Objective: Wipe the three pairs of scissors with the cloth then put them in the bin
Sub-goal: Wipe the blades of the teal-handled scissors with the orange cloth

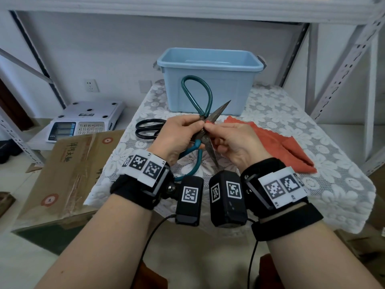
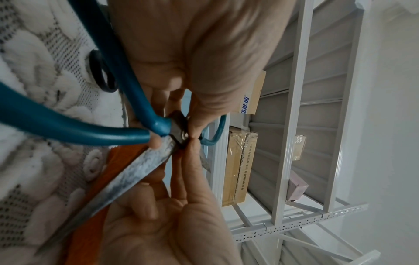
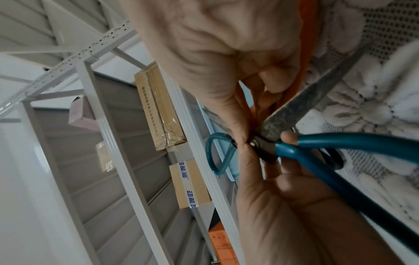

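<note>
Head view is showing the left hand (image 1: 177, 136) gripping the teal-handled scissors (image 1: 205, 119) at the pivot, blades spread wide, held above the surface (image 1: 302, 130). Right hand (image 1: 233, 142) is pinching the orange cloth (image 1: 279, 142) against the pivot — the rest of the cloth is trailing onto the lace covering. Black-handled scissors (image 1: 148, 128) are lying just left of the hands; the blue bin (image 1: 210, 80) is standing behind, at the far edge.

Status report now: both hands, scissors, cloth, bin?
Left hand grips open teal scissors at pivot. Right hand pinches red cloth there. Black scissors wait on table. Bin unobstructed.
</note>
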